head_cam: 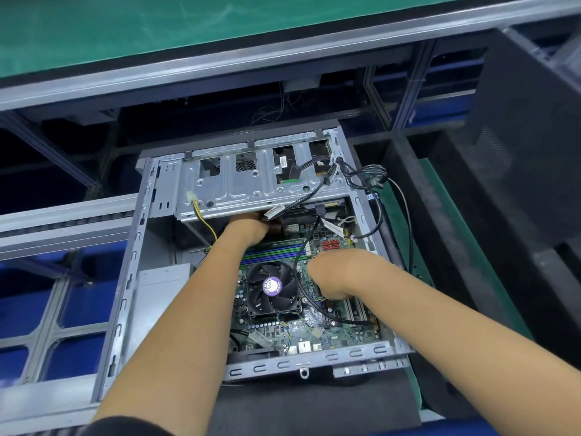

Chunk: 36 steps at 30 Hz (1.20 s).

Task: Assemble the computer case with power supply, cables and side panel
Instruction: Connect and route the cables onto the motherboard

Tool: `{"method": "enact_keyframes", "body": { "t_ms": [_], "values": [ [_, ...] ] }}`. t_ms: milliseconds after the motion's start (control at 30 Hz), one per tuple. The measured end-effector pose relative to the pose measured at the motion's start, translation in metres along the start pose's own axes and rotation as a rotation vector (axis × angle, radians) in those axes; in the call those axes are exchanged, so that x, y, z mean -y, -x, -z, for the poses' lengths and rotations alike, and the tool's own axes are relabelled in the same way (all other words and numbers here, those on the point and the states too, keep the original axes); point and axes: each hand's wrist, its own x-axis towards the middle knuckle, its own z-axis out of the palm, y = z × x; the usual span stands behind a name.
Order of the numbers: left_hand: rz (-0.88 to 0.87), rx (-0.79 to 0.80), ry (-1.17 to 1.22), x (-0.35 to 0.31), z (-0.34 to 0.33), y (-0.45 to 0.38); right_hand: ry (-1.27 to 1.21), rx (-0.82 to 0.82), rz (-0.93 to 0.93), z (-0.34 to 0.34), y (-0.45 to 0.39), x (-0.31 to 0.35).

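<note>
Head view gave us the computer case [132,247] lying open on its side on a dark pad, with a green mat [456,247] along its right. We reached in with both arms. Our left hand [248,229] went under the silver drive cage [251,180] at the far end of the case — its fingers were hidden beneath the cage edge, so we could not tell whether they held anything. Our right hand [333,272] sat over the motherboard [339,328], just right of the black CPU fan [273,289], knuckles up and fingers curled down toward the board; whether they pinched a connector we could not tell. A black cable [297,272] ran between fan and right hand. A yellow-wired plug [192,198] hung at the cage front, and a grey power supply [163,281] lay in the case's left side, beside our left forearm
</note>
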Motion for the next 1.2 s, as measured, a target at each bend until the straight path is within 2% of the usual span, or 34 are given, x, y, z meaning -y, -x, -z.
{"method": "enact_keyframes", "body": {
  "t_ms": [333, 500, 700, 900, 1000, 1200],
  "values": [
    [0.007, -0.058, -0.042, 0.0016, -0.0046, -0.0022, -0.014, -0.015, -0.001, -0.0014, -0.0007, 0.0],
    [-0.013, -0.036, -0.094, 0.0005, -0.001, -0.0005, -0.014, -0.021, 0.0, -0.0015, 0.0, 0.0003],
    [-0.024, -0.062, -0.026, 0.0042, -0.0059, -0.004, -0.01, -0.022, 0.005, -0.002, -0.0001, 0.0003],
    [0.07, -0.047, 0.016, 0.0016, -0.0066, -0.0075, -0.022, -0.031, 0.01, -0.0032, 0.0001, -0.0004],
    [0.044, -0.064, 0.043, 0.004, -0.0083, -0.008, -0.02, -0.028, 0.013, -0.0027, -0.0002, -0.0006],
    [-0.066, -0.044, -0.164, 0.0035, -0.0022, -0.0033, -0.022, -0.035, 0.019, -0.0022, 0.0, -0.0013]
  ]
}}
